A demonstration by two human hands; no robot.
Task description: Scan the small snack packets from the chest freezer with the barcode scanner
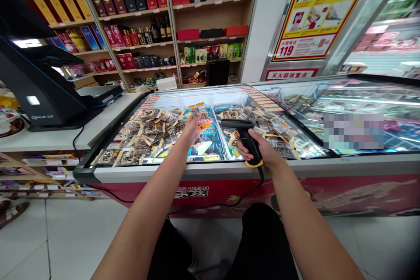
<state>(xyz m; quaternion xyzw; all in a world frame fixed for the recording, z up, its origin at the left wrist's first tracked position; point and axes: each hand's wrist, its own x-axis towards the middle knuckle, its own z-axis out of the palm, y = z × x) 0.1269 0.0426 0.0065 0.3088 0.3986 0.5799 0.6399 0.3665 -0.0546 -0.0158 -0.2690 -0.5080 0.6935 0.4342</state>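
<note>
My right hand is closed round the handle of a black barcode scanner with a yellow base, held over the open chest freezer. Its black cable hangs down the freezer's red front. My left hand reaches into the freezer and holds up a small wrapped ice cream packet between the fingertips, in front of the scanner's head. Below lie several brown-and-white wrapped ice creams on the left and blue packets in the middle, split by a white wire divider.
A black checkout terminal stands on the white counter at the left. Wooden shelves of boxed bottles fill the back wall. The freezer's glass lid covers its right half. A red and yellow poster hangs above. White floor tiles lie below.
</note>
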